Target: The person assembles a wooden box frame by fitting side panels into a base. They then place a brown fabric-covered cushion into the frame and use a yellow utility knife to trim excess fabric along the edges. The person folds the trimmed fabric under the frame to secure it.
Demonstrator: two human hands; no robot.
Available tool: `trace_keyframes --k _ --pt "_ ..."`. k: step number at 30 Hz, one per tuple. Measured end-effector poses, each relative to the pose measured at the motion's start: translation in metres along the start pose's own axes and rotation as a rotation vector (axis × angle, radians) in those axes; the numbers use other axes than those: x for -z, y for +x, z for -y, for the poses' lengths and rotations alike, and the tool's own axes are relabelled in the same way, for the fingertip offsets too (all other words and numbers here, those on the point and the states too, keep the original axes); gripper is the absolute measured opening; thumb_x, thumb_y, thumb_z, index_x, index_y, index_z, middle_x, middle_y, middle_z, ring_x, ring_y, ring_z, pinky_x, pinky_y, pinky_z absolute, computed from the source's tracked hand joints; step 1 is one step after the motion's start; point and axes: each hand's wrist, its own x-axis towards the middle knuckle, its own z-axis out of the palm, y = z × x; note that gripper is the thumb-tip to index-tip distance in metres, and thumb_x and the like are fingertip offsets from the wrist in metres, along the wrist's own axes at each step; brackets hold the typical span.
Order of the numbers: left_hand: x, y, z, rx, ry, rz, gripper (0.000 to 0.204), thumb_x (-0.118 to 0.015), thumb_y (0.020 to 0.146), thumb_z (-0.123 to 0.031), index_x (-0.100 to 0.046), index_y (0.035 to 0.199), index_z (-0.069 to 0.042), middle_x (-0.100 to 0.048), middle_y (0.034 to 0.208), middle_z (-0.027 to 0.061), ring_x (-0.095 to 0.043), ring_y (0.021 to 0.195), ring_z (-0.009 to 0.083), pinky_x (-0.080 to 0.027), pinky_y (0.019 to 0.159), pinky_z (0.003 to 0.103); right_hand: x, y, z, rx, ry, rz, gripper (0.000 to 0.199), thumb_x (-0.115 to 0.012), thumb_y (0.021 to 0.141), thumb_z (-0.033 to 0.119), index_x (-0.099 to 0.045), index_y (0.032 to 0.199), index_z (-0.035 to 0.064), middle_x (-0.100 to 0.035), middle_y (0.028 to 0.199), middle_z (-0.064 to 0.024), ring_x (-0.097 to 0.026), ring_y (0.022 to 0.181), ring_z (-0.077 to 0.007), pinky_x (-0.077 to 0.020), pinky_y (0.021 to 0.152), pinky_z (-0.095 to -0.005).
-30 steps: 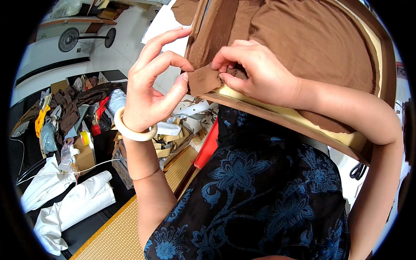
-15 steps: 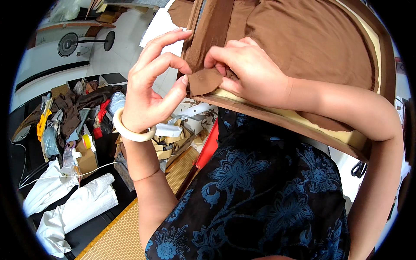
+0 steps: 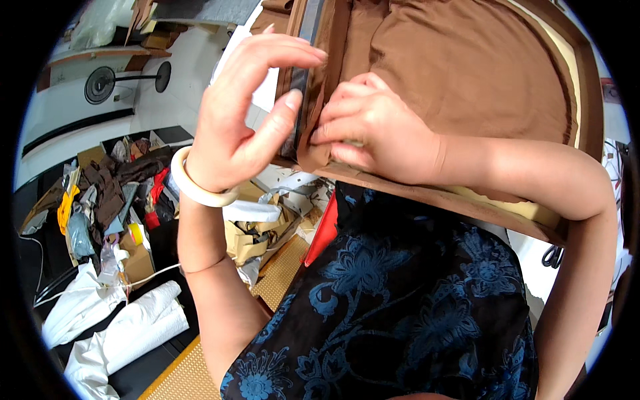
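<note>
A brown frame [image 3: 400,192], like a shallow box or bag with cream padding along its edge, lies in front of me with loose brown cloth [image 3: 473,67] spread inside. At its near left corner my right hand [image 3: 377,130] pinches the brown lining flap [image 3: 313,152]; the fingertips are partly hidden behind the knuckles. My left hand [image 3: 243,110], with a cream bangle at the wrist, hovers over the left rim. Its thumb and fingers stand apart and hold nothing. A dark grey strip [image 3: 308,40] runs along that left side.
A heap of mixed cloth scraps [image 3: 100,180] covers a black surface at the left. White cloth rolls [image 3: 127,327] lie nearer. Below the frame are a carton of scraps [image 3: 257,233] and a woven yellow mat [image 3: 180,373]. A standing fan [image 3: 100,85] is farther back.
My left hand has let go of the flap and moved slightly up, its fingers spreading. The flap's rounded end no longer sticks out; my right hand has shifted a little down. The dark strip shows more.
</note>
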Motion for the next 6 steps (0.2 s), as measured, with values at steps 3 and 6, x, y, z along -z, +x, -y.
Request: trace_keyframes --k 3,6 --pt "0.005 0.021 0.001 -0.06 -0.052 0.169 0.041 -0.057 0.083 -0.006 -0.06 0.124 0.002 -0.063 0.12 0.0174 -0.057 0.121 0.0357 -0.033 0.115 0.05 0.0 -0.003 0.0 0.043 -0.032 0.032 0.019 -0.072 0.076 0.019 -0.075 0.095 0.0178 -0.065 0.091 0.0015 -0.059 0.096 -0.0227 -0.043 0.092 -0.0404" --pt "0.007 0.036 0.025 -0.132 -0.018 0.277 0.043 -0.055 0.087 -0.013 -0.059 0.128 -0.001 -0.061 0.126 0.0181 -0.052 0.129 0.0389 -0.024 0.12 0.054 0.0 -0.005 -0.002 0.184 -0.048 0.103 0.028 -0.073 0.074 0.022 -0.075 0.101 0.0168 -0.066 0.1 0.0031 -0.057 0.104 -0.019 -0.0428 0.093 -0.0401"
